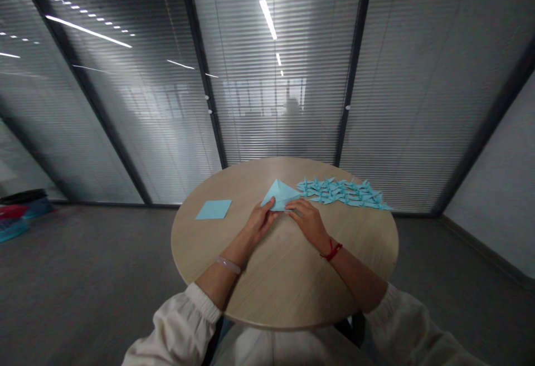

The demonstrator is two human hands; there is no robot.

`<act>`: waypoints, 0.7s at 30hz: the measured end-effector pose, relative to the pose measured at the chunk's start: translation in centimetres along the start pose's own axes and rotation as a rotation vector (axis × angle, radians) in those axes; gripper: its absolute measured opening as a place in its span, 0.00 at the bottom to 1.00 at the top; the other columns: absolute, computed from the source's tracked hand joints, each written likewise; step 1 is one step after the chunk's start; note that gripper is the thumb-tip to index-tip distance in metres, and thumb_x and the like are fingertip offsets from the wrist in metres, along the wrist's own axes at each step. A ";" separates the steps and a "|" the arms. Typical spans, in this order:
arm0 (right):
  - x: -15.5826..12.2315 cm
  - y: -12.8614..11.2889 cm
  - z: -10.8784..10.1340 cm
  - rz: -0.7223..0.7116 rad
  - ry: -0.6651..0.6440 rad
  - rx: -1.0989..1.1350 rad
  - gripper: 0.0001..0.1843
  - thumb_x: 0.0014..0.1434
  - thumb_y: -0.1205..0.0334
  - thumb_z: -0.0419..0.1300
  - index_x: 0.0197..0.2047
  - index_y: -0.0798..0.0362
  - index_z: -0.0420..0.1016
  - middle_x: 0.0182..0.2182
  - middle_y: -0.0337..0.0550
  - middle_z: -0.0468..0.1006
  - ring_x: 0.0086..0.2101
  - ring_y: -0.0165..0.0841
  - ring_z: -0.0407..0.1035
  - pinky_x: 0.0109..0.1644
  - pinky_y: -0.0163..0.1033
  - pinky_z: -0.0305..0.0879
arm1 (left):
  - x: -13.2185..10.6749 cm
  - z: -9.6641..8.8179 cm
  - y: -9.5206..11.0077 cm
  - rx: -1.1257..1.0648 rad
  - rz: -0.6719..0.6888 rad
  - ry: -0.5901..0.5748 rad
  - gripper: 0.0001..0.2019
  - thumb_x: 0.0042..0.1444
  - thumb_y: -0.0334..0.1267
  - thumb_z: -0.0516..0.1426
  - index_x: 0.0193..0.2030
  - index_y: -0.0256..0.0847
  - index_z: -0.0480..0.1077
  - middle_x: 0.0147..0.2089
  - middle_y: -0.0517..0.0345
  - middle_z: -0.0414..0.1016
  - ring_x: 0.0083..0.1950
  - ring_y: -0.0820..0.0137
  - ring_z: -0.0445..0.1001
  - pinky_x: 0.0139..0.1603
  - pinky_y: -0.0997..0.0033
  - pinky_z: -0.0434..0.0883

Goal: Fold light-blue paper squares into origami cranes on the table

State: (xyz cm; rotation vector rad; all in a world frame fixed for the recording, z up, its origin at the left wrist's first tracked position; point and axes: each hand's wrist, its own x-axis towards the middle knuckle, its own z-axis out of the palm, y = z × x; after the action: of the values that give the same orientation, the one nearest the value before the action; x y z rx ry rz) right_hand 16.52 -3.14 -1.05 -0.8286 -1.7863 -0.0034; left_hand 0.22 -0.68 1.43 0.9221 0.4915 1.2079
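Observation:
A light blue sheet of origami paper (pixel 279 192), folded into a roughly triangular shape with creases, is held up between my two hands above the table. My left hand (pixel 261 220) grips its lower left part, the thumb lying on the front face. At the lower right edge, my right hand (pixel 307 218) pinches the paper with bent fingers. Left of my hands lies a flat light blue paper stack or square (pixel 214 209). To the right, several blue folded paper cranes (pixel 340 191) stand close together in rows.
The round wooden table (pixel 288 277) carries all the paper. Behind it rises a glass partition with blinds (pixel 276 115). Dark bags or bins with red and blue parts (pixel 25 210) sit on the floor at far left. A white wall (pixel 497 188) stands at the right.

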 end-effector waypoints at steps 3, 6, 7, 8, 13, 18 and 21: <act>0.2 0.3 0.0 0.116 0.035 0.094 0.08 0.60 0.56 0.61 0.34 0.50 0.78 0.34 0.44 0.79 0.38 0.36 0.73 0.47 0.43 0.69 | 0.1 -0.2 0.0 0.034 -0.007 0.012 0.09 0.53 0.34 0.62 0.38 0.29 0.73 0.38 0.46 0.79 0.38 0.66 0.78 0.47 0.68 0.76; 0.2 1.0 0.2 0.213 0.060 0.156 0.11 0.58 0.52 0.62 0.31 0.51 0.77 0.32 0.43 0.77 0.37 0.35 0.72 0.46 0.42 0.69 | 0.1 -0.4 -0.1 0.063 -0.015 0.028 0.10 0.55 0.36 0.61 0.39 0.29 0.73 0.40 0.45 0.79 0.39 0.67 0.79 0.47 0.69 0.76; 0.1 1.3 0.3 0.241 0.065 0.165 0.12 0.57 0.51 0.62 0.30 0.51 0.77 0.33 0.43 0.77 0.37 0.35 0.72 0.46 0.42 0.68 | 0.1 -0.4 -0.1 0.072 -0.019 0.030 0.10 0.56 0.36 0.61 0.39 0.29 0.73 0.40 0.45 0.79 0.39 0.67 0.79 0.47 0.69 0.76; 0.0 1.6 0.4 0.271 0.074 0.163 0.13 0.56 0.50 0.63 0.30 0.51 0.77 0.33 0.43 0.76 0.37 0.35 0.71 0.46 0.42 0.68 | 0.1 -0.4 -0.1 0.079 -0.025 0.029 0.10 0.56 0.36 0.61 0.39 0.29 0.73 0.40 0.46 0.79 0.38 0.67 0.79 0.46 0.70 0.76; -0.3 2.8 0.7 0.373 0.145 0.100 0.15 0.51 0.47 0.65 0.29 0.51 0.76 0.37 0.44 0.73 0.42 0.37 0.70 0.49 0.45 0.67 | -0.2 0.0 -0.1 0.080 -0.056 -0.010 0.09 0.57 0.36 0.60 0.39 0.30 0.73 0.40 0.47 0.80 0.38 0.69 0.78 0.45 0.71 0.76; -0.3 2.6 0.6 0.430 0.169 0.172 0.17 0.49 0.45 0.66 0.28 0.52 0.76 0.47 0.50 0.71 0.49 0.40 0.68 0.47 0.43 0.70 | -0.4 0.1 -0.2 0.105 -0.078 -0.039 0.14 0.55 0.42 0.62 0.39 0.29 0.74 0.41 0.45 0.79 0.39 0.67 0.78 0.48 0.68 0.75; -0.2 2.4 0.6 0.474 0.136 0.198 0.18 0.48 0.45 0.66 0.25 0.52 0.73 0.38 0.46 0.76 0.42 0.39 0.71 0.41 0.41 0.70 | -0.7 0.2 -0.2 0.150 -0.054 -0.075 0.19 0.50 0.45 0.65 0.42 0.31 0.74 0.43 0.45 0.79 0.43 0.65 0.78 0.54 0.63 0.71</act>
State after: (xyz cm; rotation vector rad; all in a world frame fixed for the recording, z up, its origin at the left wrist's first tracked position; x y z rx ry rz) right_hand 17.33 -1.17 -2.38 -1.0605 -1.4029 0.4109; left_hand 0.27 -1.40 1.25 1.0712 0.5486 1.0947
